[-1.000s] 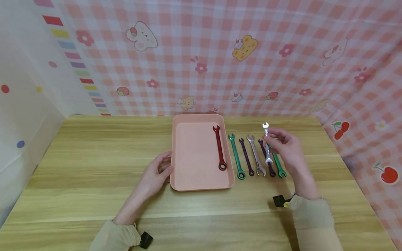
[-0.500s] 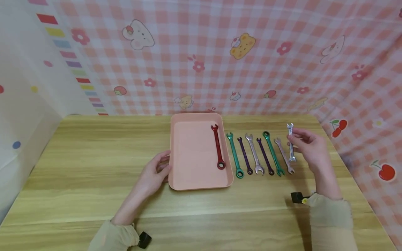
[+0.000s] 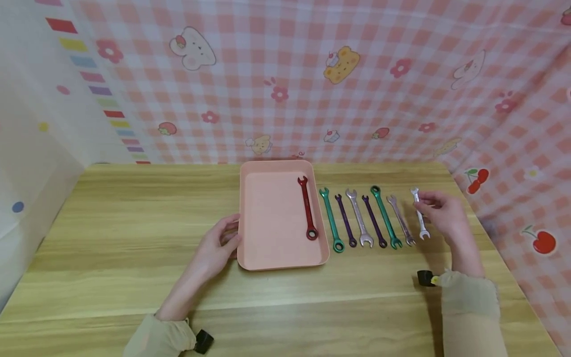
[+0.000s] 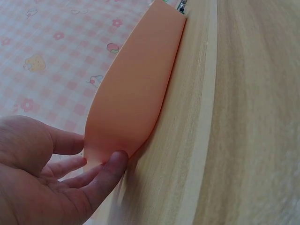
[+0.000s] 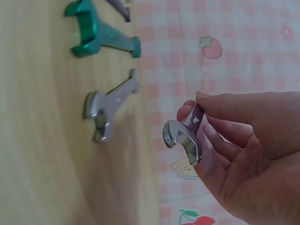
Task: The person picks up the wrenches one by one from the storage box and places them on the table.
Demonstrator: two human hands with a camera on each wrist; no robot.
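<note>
My right hand pinches a silver open-end wrench at the right end of a row of wrenches. In the right wrist view, the thumb and fingertips grip the wrench's shank, its open jaw pointing toward the camera, apart from the table beneath. Left of it lies a pale pinkish-silver wrench. My left hand rests against the outer left side of a pink tray; in the left wrist view thumb and fingertips touch the tray wall. Inside the tray lies a red combination wrench.
Between tray and right hand lie a green wrench, a purple wrench, a larger silver wrench, another purple wrench and another green wrench, side by side on the wooden table. A checked cloth hangs behind.
My right hand has carried the silver wrench rightward from above the row to its right end, then lowered it toward the table. My left hand stays at the tray.
</note>
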